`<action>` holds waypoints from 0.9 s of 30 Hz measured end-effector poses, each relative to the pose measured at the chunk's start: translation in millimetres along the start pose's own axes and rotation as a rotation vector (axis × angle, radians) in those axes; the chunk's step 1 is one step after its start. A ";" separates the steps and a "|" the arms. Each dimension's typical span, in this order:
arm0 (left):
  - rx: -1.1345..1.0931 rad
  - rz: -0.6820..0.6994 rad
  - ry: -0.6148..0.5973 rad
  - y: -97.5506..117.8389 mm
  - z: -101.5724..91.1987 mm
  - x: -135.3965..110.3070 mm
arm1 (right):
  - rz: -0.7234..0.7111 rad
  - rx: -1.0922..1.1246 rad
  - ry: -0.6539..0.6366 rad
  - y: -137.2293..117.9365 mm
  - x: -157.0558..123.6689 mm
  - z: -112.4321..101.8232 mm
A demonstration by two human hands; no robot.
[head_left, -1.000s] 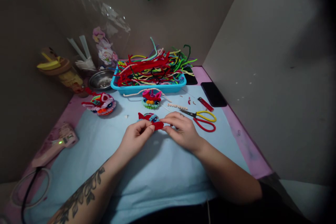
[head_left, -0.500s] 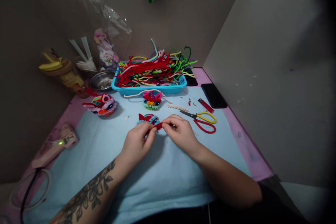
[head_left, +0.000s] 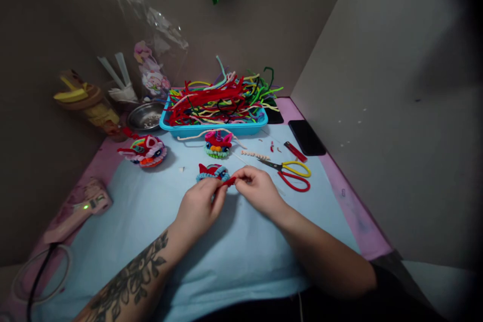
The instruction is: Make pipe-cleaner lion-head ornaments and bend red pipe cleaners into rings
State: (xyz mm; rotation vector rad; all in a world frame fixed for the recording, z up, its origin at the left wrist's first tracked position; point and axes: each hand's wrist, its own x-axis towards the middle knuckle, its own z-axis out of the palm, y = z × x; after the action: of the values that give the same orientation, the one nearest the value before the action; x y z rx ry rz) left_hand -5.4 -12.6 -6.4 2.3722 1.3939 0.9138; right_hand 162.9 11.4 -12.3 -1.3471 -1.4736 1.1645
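Between my hands is a short red fuzzy piece that looks like pipe cleaner. My left hand pinches its left end, and my right hand pinches the right end with thumb and forefinger. Just behind my left fingers lies a red and light-blue pipe-cleaner animal head, partly hidden by that hand. A smaller red head with an orange mouth and green trim sits farther back. To the right of my right hand lie scissors with one yellow and one red handle.
A blue basket heaped with coloured pipe cleaners stands at the back. Another finished-looking head, a metal bowl and a pink glue gun are on the left. A red lighter and a black phone lie right.
My left hand has turned slightly and its fingers have shifted a little to the right along the red piece. My right hand has barely moved. Objects on the table stay put.
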 end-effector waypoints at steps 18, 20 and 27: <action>-0.537 -0.442 -0.106 -0.3 -7.8 9.4 | -0.011 0.206 -0.099 -3.4 -1.1 -6.4; -0.544 -0.427 -0.132 -0.7 -8.2 10.0 | -0.031 0.182 -0.097 -3.8 -1.5 -6.1; -0.471 -0.429 -0.114 -2.2 -5.9 9.4 | -0.043 0.224 -0.068 0.3 -0.3 -2.8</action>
State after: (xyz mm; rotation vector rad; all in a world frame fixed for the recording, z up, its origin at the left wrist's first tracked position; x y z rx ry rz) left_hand -7.4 -4.0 0.8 1.6708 1.3803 0.8519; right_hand 165.6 11.3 -11.9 -1.1280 -1.3667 1.3171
